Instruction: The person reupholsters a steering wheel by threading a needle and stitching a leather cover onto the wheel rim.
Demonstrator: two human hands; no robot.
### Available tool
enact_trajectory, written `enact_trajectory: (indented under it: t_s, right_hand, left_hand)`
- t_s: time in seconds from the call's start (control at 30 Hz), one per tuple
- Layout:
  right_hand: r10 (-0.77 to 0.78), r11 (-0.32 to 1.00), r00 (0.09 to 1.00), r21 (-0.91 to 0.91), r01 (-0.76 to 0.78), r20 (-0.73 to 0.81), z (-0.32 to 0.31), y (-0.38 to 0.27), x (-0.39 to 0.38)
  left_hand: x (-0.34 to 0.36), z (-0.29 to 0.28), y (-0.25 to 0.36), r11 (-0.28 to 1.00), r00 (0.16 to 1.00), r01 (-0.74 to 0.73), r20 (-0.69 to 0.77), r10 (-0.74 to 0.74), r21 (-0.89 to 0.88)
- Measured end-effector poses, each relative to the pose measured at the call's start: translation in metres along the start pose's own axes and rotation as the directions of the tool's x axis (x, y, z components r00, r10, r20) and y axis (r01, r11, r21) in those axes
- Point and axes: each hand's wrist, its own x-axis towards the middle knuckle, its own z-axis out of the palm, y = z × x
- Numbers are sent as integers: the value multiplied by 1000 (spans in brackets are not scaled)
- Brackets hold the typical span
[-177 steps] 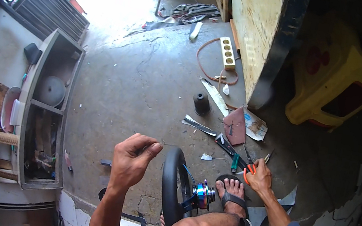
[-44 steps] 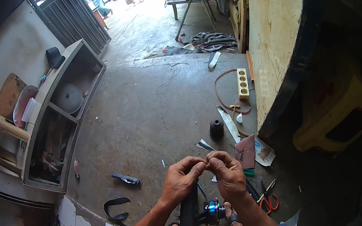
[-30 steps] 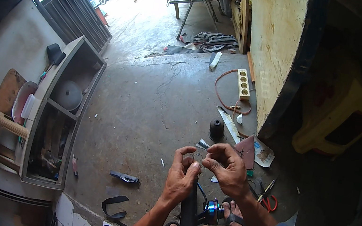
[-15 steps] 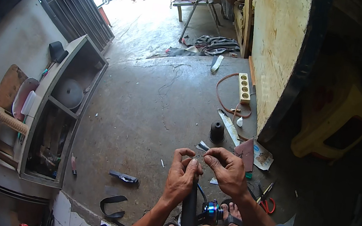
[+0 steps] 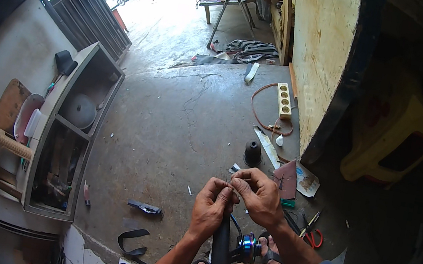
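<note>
While the person sits on the concrete floor [image 5: 179, 126], a small black wheel [image 5: 221, 242] stands upright between the knees, its blue hub [image 5: 247, 247] facing right, a sandalled foot just beside it.

Hands: left hand [image 5: 211, 207] wrapped over the top of the wheel's rim, fingers [image 5: 223, 193] pinched together at the rim. Right hand [image 5: 259, 195] meets it from the right, fingers [image 5: 240, 179] pinched on something very small at the same spot; what it is cannot be told, too fine to resolve. Both hands are clenched, touching each other.

Progress, as a judgement: fine work at the top of the rim is under way, not finished. Hub looks already fitted in the wheel. Tools lie out and unpacked, so nothing is cleared away yet.

Near right, on the floor: red-handled scissors [image 5: 312, 238], a green-handled tool [image 5: 287, 203], a brown sheet [image 5: 286, 178], a scrap of printed paper [image 5: 306, 181].

Farther: a black cone-shaped piece [image 5: 252, 153], a long pale blade [image 5: 266, 147], a cream power strip [image 5: 284, 100] with an orange cord [image 5: 259, 115].

Near left: black rubber strips [image 5: 132, 242], a dark clip-like piece [image 5: 144, 207].

Left side: an open grey cabinet [image 5: 62, 135] holding odd parts.

Right side: a plywood board [image 5: 322, 55] standing on edge, a yellow stool [image 5: 394, 143] in shadow.
</note>
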Motion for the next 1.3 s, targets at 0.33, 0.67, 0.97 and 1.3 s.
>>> enact_trajectory:
  t_s: [0.33,0.67,0.97,1.3]
  right_hand:
    - [64,997,998,33,-64,-9,8,2,-4]
    - [100,993,995,63,-100,8,7,8,-4]
    - [154,983,988,99,-156,25,7,8,-3]
    - [160,982,986,94,-163,40,7,10,-3]
  left_hand:
    - [-1,0,3,1000,999,12,-33,-11,27]
    - [-1,1,3,999,999,8,-38,-7,36]
    - [0,0,1,999,999,8,-38,-7,37]
    - [-1,0,1,999,999,9,-39,-8,38]
